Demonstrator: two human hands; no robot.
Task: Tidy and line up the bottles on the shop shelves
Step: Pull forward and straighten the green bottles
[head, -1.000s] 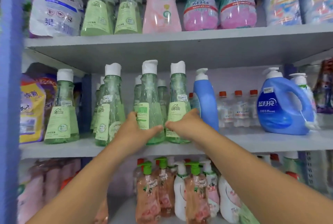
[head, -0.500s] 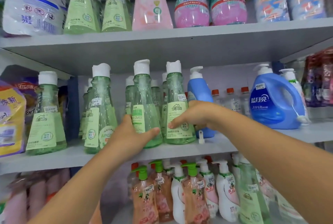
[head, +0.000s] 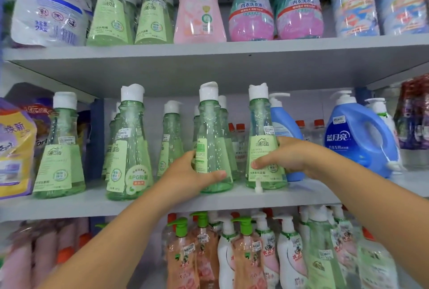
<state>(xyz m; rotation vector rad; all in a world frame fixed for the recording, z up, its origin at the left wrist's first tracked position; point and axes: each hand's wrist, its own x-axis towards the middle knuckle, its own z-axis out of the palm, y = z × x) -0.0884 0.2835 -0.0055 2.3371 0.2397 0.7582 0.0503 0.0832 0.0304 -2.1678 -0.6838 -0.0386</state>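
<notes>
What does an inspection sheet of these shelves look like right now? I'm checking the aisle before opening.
Surface: middle shelf, grey, bottles standing along its front edge.
Job's things: four green bottles in the front row; the left-held bottle has its label turned sideways, the right-held bottle faces forward. More green bottles stand behind.
Clutter: a small white piece lies at the shelf lip by the right-held bottle; what it is cannot be told.
Grippers: left hand grips one bottle low; right hand grips the next one.
Cables: nothing seen.
Surroundings: blue jug to the right, pouches at left, pump bottles on the shelf below, more bottles above.
</notes>
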